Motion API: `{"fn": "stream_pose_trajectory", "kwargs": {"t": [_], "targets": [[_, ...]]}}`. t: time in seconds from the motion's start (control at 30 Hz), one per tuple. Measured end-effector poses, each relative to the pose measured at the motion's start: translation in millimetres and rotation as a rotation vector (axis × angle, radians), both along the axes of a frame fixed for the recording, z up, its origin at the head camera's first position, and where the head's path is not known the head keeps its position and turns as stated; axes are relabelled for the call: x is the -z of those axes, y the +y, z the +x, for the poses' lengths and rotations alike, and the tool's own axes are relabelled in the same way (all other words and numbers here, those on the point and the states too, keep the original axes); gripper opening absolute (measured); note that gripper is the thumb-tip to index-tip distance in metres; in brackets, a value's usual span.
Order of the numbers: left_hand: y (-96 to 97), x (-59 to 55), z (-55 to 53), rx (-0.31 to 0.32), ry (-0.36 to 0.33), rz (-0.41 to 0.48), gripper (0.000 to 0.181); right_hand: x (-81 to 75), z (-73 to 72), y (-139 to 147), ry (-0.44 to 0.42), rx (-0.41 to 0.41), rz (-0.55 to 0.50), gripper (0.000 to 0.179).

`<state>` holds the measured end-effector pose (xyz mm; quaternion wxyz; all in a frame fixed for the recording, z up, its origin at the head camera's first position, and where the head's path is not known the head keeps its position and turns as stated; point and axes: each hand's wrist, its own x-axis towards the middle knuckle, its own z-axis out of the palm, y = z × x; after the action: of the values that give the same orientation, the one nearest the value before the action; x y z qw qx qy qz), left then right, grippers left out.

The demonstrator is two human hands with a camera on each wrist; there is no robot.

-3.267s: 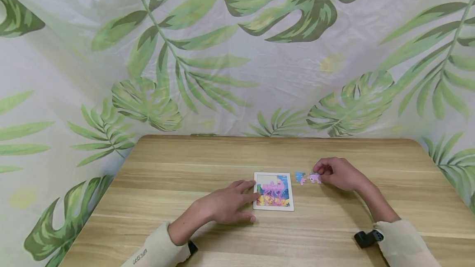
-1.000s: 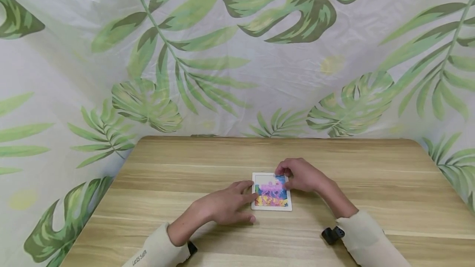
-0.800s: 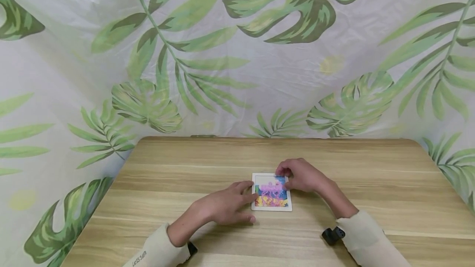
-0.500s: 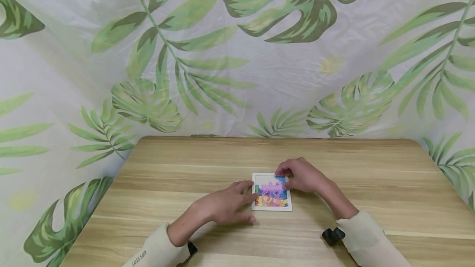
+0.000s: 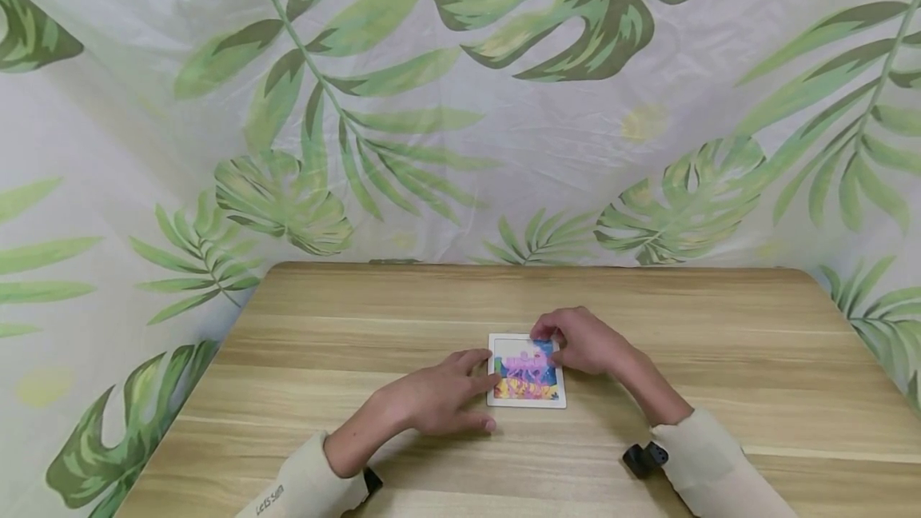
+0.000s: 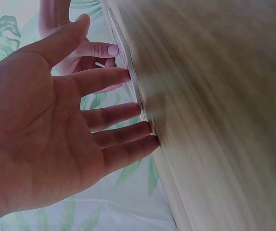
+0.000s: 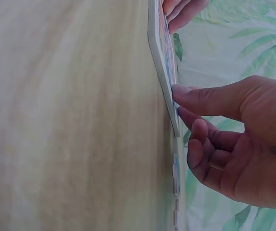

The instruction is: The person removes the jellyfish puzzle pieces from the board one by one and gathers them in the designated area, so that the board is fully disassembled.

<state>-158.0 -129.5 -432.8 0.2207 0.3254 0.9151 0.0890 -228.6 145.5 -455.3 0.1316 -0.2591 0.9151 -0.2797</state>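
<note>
A small square jigsaw puzzle in a white-bordered tray point(image 5: 527, 403) lies on the table, its picture showing a pink jellyfish, blue water and yellow seabed. The upper left part of the picture area is blank white. My left hand point(image 5: 439, 398) rests at the tray's left edge with fingers spread and straight; in the left wrist view the fingertips point(image 6: 134, 109) meet the edge and table. At the upper right corner, my right hand point(image 5: 586, 340) pinches a blue puzzle piece point(image 5: 544, 348) between thumb and index finger, its other fingers curled. The fingers partly hide that piece.
In the right wrist view, loose puzzle pieces point(image 7: 176, 178) lie flat on the table beyond the tray's corner; my right hand hides them in the head view. The wooden table point(image 5: 345, 318) backs onto a leaf-patterned cloth point(image 5: 403, 102).
From the loose pieces on the right, my right hand has moved left to the puzzle's upper right corner. It has stayed there for the last second. The left hand has kept its place.
</note>
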Motion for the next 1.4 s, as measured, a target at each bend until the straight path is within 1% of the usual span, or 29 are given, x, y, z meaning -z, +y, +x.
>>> {"fn": "stream_pose_trajectory", "kwargs": {"t": [0.1, 0.27, 0.47, 0.67, 0.83, 1.03, 1.4], "targets": [[-0.3, 0.2, -0.2, -0.002, -0.003, 0.002, 0.070, 2.0, -1.8, 0, -0.027, -0.025, -0.003, 0.034], [-0.4, 0.2, 0.1, -0.005, -0.007, 0.002, 0.070, 2.6, -1.5, -1, -0.039, -0.018, 0.000, 0.038], [-0.3, 0.5, 0.3, -0.004, -0.008, 0.004, 0.070, 1.4, 2.4, 2, 0.013, -0.003, -0.002, 0.035], [-0.2, 0.3, 0.4, 0.004, -0.005, 0.008, 0.069, 0.8, 4.2, 6, 0.069, -0.011, 0.000, 0.032], [-0.3, -0.3, 0.0, -0.004, -0.008, 0.000, 0.070, 0.3, 2.6, 8, 0.086, -0.011, -0.036, 0.028], [-0.1, -0.8, 0.8, -0.012, -0.009, -0.002, 0.070, -0.5, 0.3, 11, 0.042, -0.002, -0.076, 0.013], [0.3, -1.9, 0.0, -0.018, -0.018, -0.004, 0.071, -2.6, 2.4, 14, -0.002, -0.019, -0.120, 0.011]]}}
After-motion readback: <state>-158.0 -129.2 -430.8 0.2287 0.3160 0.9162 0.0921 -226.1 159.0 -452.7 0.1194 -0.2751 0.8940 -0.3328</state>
